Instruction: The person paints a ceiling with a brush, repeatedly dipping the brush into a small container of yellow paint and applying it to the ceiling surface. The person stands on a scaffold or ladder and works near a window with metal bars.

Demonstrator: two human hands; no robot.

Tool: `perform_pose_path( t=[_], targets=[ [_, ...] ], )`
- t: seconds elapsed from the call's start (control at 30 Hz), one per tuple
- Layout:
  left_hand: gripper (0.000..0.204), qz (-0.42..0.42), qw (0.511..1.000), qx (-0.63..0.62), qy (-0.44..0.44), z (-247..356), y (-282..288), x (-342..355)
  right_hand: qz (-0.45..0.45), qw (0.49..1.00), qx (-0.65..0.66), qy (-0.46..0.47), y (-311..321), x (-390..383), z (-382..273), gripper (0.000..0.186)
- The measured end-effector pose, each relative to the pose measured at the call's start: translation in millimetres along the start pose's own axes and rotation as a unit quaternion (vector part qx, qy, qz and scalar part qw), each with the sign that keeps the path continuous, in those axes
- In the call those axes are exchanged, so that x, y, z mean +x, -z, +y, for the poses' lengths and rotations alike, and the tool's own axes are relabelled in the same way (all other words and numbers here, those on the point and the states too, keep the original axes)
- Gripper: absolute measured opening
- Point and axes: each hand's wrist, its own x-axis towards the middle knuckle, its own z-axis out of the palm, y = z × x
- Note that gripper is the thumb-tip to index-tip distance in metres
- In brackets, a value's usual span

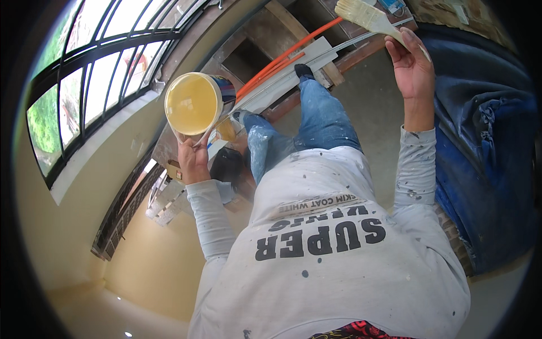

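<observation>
My left hand (193, 161) is closed at the lower edge of a round paint bucket (227, 93) and its thin handle, holding the bucket up with its mouth facing me. Yellowish, glossy paint (193, 104) shows inside it. Over on the right, my right hand (413, 72) is raised, thumb and fingers pinching the pale handle of a wide paintbrush (370, 17). The brush points up and left, its cream bristles coated with paint. Brush and bucket are well apart.
A window with black bars (84, 63) fills the upper left. Orange pipes (282, 55) and boards (287, 21) lie by my feet. A dark blue tarp (483, 127) drapes on the right. Below the bucket sits a black object (226, 165).
</observation>
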Motion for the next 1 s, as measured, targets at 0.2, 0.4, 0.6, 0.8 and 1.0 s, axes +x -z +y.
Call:
perform_pose_path(
  t=[0.2,0.4,0.6,0.8,1.0],
  targets=[
    [0.095,0.024,1.000,0.016,-0.002,-28.5,-6.8,-8.0,-0.081,0.995,-0.047,-0.026,4.2,44.1,-2.3,0.026],
    [0.088,0.043,0.999,-0.019,-0.007,-49.9,14.5,-17.4,-0.129,0.987,-0.084,-0.050,7.9,85.2,-15.8,0.027],
    [0.085,0.088,0.996,-0.015,-0.013,-56.3,23.4,-34.8,-0.148,0.982,-0.103,-0.063,3.3,99.1,-11.7,0.027],
    [0.092,0.136,0.987,-0.088,-0.017,-54.2,37.8,-63.0,-0.176,0.974,-0.114,-0.084,-11.7,112.0,-17.2,0.027],
    [0.093,0.137,0.988,-0.072,-0.030,-53.4,36.9,-64.3,-0.177,0.972,-0.126,-0.089,-45.1,107.1,-34.3,0.024]
  ],
)
